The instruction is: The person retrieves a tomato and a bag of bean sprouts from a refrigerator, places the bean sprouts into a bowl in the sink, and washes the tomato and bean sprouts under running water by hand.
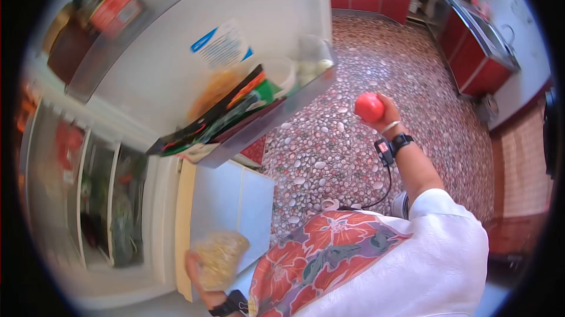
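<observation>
- One pebble-patterned floor [329,167] spans 12 to 4 o'clock.
- Fridge [158,217] at 8 to 9 o'clock: open, with food visible inside.
- Fridge door [170,40] at 11 o'clock: swung open; its lower rack holds a dark packet [235,105] and a white tub [280,74].
- Red cabinets [465,58] from 12 to 2 o'clock, along the far side.
- Clear bag [222,258] of yellowish pieces at 7 o'clock: held up beside the fridge; contents blurred.
- Left hand [196,276] at 7 o'clock: closed around the bag's side.
- Right hand [385,114] at 2 o'clock: fingers curled about the red ball, arm extended over the floor.
- Red ball [369,107], probably a tomato, at 2 o'clock: in the right hand, well apart from the bag.
- Assessment: the step in hand appears to be handling two items at the open fridge. Any next move calls for a firm hold on the soft bag, light pressure on the ball, and clearance from the door rack.
</observation>
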`<state>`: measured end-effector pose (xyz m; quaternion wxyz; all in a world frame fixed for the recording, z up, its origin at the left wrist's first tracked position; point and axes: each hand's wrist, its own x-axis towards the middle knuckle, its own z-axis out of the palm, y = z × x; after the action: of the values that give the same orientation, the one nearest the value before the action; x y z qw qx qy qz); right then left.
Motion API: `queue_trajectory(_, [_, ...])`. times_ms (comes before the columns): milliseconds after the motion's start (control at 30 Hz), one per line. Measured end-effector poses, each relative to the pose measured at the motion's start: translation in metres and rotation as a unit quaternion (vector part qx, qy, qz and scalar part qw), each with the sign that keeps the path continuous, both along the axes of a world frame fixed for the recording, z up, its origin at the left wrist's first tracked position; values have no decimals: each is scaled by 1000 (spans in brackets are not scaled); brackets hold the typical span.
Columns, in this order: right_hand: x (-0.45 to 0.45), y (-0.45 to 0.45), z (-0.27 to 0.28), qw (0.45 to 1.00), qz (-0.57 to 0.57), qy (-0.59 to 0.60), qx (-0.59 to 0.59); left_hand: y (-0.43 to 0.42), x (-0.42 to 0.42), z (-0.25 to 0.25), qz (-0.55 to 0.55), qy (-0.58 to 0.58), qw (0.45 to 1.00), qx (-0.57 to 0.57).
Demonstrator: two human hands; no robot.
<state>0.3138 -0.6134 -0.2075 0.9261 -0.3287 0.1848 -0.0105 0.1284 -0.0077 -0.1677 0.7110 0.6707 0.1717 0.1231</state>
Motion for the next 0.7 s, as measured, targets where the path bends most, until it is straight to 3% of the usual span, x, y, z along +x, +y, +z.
queue_trajectory(67, [-4,1,-4,1000,13,-22,-3,-13,3,-9,-22,23,999,4])
queue_trajectory(133, [-7,9,17,1000,9,-12,-19,-10,24,-18,-69,159,971,162])
queue_trajectory(233, [-15,6,23,999,14,3,-41,-40,61,-37,-189,148,960,142])
queue_trajectory(400, [-48,-20,7,1000,2,-14,-27,-133,124,-61,-268,109,954,81])
queue_trajectory(533, [-93,-67,1,998,-66,13,-3,-223,175,-71,-374,65,918,109])
queue_trajectory(633, [-125,-134,-35,990,-133,38,8,-308,214,-74,-431,54,888,154])
queue_trajectory(667, [-136,-159,-49,984,-172,46,3,-340,230,-79,-453,-22,867,209])
queue_trajectory(700, [-148,-182,-63,977,-208,57,1,-372,247,-90,-466,40,875,123])
